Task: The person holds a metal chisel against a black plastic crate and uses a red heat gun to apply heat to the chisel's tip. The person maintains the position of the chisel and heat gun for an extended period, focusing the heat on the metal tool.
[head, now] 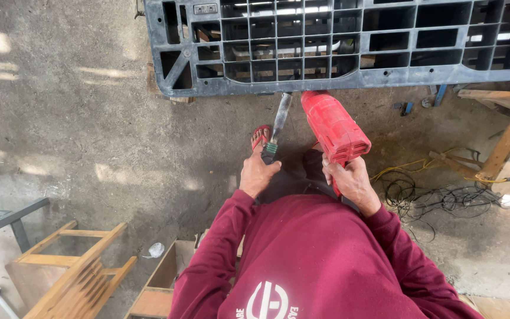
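Head view. A red heat gun (333, 129) was gripped by its handle in the closed right hand (351, 180), its nozzle directed at the lower edge of a grey plastic pallet (349, 75). A scraper (277, 130) was clasped in the closed left hand (257, 174), its blade tip set against the same edge, just beside the nozzle. Tangled cables (438, 198) lay on the concrete floor (78, 136) to the right.
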